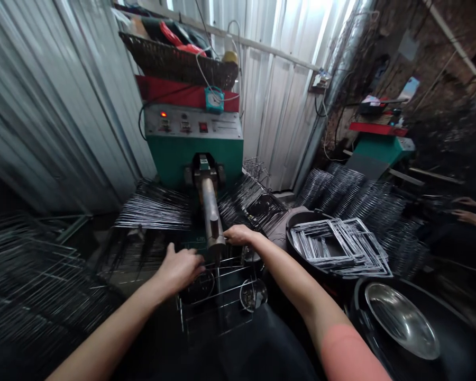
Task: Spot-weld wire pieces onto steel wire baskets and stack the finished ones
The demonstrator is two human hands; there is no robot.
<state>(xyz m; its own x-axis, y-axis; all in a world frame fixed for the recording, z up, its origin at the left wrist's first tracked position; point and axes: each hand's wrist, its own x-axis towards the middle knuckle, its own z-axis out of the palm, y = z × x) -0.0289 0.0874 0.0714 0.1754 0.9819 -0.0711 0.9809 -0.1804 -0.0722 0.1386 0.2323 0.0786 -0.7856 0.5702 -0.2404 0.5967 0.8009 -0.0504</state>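
In front of me a green machine (194,153) carries a thick metal arm (209,198) that points towards me, with a blunt, darker end. My right hand (240,234) is at the right side of that end, fingers closed together; what they pinch is too small to make out. To the left of the arm's end, my left hand (182,269) hovers with its thumb apart from loosely bent fingers, and nothing shows in it. Below both hands is a rectangular wire frame (222,291). A small round metal dish (254,295) shows at its right side.
Bundled wire rods (154,211) lie left of the arm. Wire racks (35,280) pile up at far left. A black tub (291,233) at right holds square wire frames (341,246); nearer is a steel bowl (402,320). Coiled wire rings (353,196) stand behind. Another person's hands (470,211) show at far right.
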